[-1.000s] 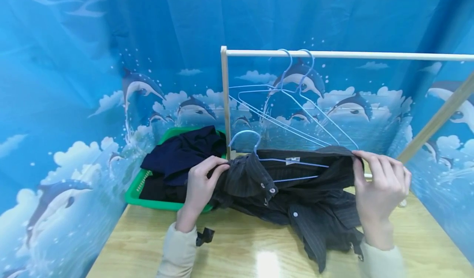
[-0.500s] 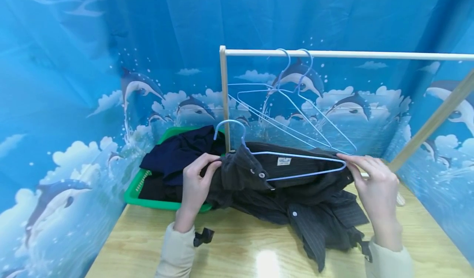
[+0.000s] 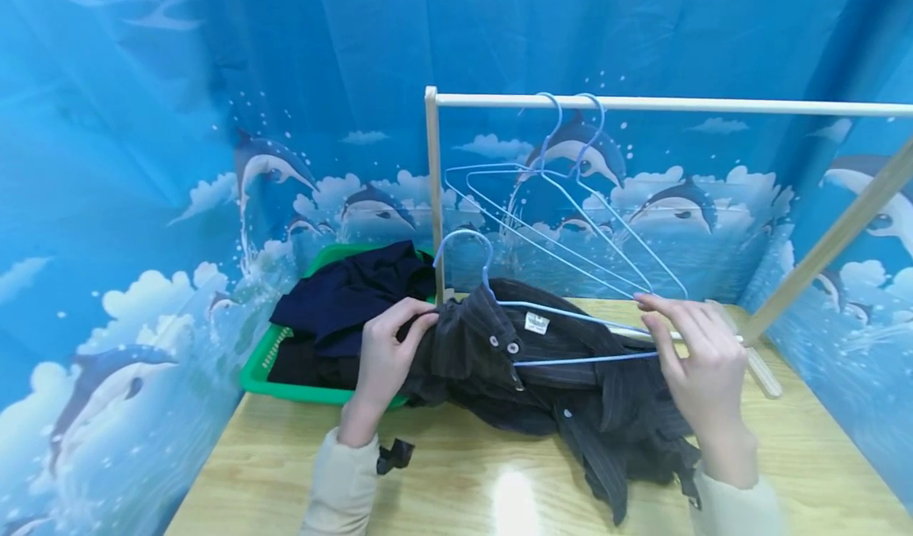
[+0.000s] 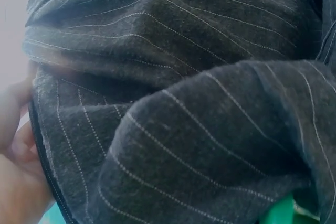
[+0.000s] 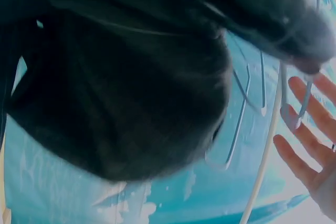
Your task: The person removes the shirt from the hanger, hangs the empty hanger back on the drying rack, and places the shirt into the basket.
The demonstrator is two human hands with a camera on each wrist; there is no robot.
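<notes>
A dark pinstriped shirt (image 3: 485, 361) with white buttons bunches over the table, its inner label showing. Inside its neck sits a light blue wire hanger (image 3: 571, 308), hook up at the left. My left hand (image 3: 388, 350) pinches the shirt's left shoulder between thumb and fingers; the left wrist view shows that hand (image 4: 21, 156) at the cloth's edge. By the hanger's right end, my right hand (image 3: 702, 357) has its thumb and index finger apart. In the right wrist view the fingers of this hand (image 5: 315, 140) are spread and fairly straight around the bare hanger end (image 5: 291, 119).
Behind the shirt stands a rack with a white rail (image 3: 713, 105), bearing two more blue hangers (image 3: 571, 175). A green basket (image 3: 285, 392) with dark clothes (image 3: 349, 290) stands at the left on the wooden table (image 3: 456, 480). A dolphin-print curtain (image 3: 321, 68) surrounds it.
The right hand has let go of the shirt's right side, which now sags down and leftward off the hanger end. The hanger first swung up left, then back down. The left hand keeps its pinch.
</notes>
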